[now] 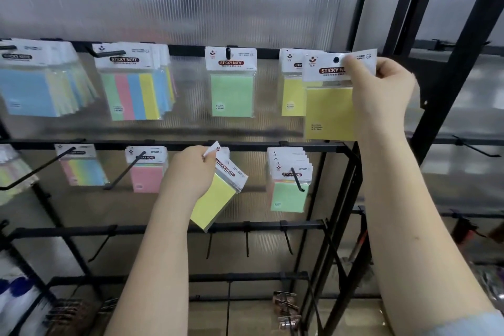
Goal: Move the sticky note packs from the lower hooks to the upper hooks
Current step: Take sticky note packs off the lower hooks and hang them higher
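Fingers of your right hand point(381, 90) pinch the header card of a yellow pack point(328, 112) at the upper hook point(336, 60), while your left hand point(191, 172) grips a tilted yellow stack point(215, 199) at the lower rail point(245, 147).

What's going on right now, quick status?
Right hand pinches yellow pack at top-right hook. Left hand grips tilted yellow stack at lower rail. Nothing blocking.
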Motion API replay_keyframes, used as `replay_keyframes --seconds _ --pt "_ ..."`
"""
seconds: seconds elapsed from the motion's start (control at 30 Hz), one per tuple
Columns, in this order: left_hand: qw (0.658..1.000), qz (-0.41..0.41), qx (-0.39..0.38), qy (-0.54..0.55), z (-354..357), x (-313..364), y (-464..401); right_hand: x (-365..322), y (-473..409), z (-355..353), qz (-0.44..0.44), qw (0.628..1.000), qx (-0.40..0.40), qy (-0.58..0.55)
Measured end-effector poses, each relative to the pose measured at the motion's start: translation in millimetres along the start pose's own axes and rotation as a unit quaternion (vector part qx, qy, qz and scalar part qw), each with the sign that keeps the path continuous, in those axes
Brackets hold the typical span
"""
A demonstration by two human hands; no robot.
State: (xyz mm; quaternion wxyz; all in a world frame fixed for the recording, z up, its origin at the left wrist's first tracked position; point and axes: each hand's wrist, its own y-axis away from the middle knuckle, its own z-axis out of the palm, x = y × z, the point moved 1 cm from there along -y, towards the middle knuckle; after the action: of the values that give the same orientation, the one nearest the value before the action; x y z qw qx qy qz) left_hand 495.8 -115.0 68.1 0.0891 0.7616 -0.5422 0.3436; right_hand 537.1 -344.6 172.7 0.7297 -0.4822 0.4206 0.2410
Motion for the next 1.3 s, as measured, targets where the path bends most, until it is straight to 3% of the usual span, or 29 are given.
replay_keyframes --seconds 0.43,0.8,1.17,1.3 --pt "1.000 0.012 -0.012 0.014 1.8 2.5 3.7 18.0 -20.4 11.6 0.026 0.999 -0.043 0.018" --pt "1.000 -0.005 0.023 0.001 -7.2 -1.2 0.6 59.4 -57.2 59.6 0.030 0.997 -0.040 0.056" --pt "0.999 -0.008 0.047 -0.007 -14.7 0.8 0.0 79.1 -67.5 77.7 0.036 0.989 0.057 0.131" --pt "0.999 -0.006 0.048 -0.017 -12.7 3.9 0.9 81.6 -65.4 75.2 0.026 0.995 0.045 0.087"
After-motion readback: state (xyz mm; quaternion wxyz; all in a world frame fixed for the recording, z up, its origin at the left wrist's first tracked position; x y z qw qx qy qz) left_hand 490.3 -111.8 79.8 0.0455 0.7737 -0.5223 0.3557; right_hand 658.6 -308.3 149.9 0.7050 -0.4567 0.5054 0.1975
